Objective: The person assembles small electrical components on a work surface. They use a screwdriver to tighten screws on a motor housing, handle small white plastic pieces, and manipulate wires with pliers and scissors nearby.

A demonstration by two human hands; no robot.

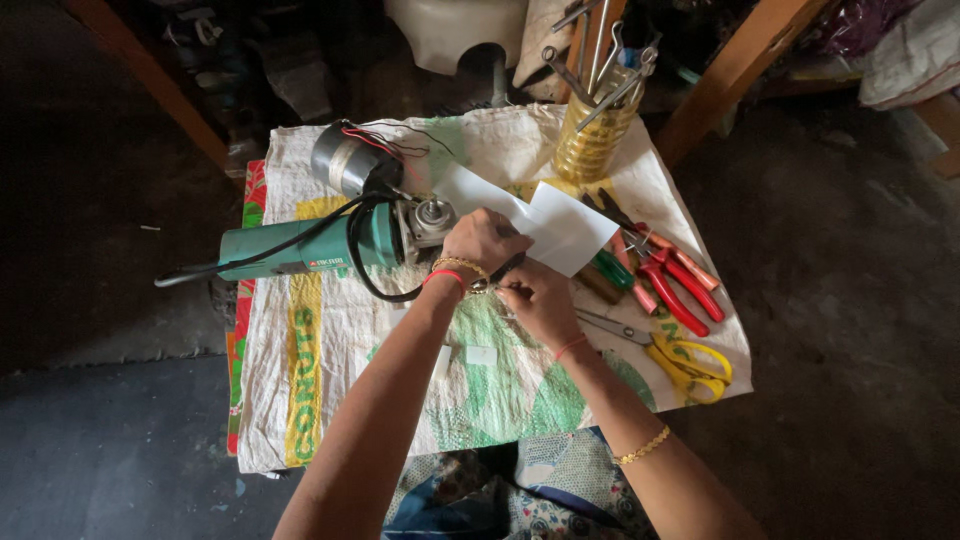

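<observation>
Seen from above, over a low table draped in a printed woven sack [330, 400]: left hand [484, 240] pressed down on a sheet of white paper [560, 228], fingers curled over its near edge and holding it; right hand [538, 298] pinched around a thin dark tool [506, 268], seemingly a pen or small driver, tip close to the left wrist; paper lying across the middle of the sack, just right of the gear head of a green angle grinder [310, 252], partly over a few hand tools. Detached motor core [345, 158] with red and black wires behind the grinder; black cord looping under the left wrist. To the right, red-handled pliers [680, 285] and yellow-handled scissors [690, 368]; behind, a clear yellowish jar [592, 140] crowded with spanners.

For steady work here, by judgement: paper best kept flat under the left palm, away from the bumpy tool handles beneath its right corner; tool tip best guided with short strokes, wrist resting on the sack; cord best nudged clear of the forearm; small white scrap [481, 355] near the elbows easily brushed off the edge.
</observation>
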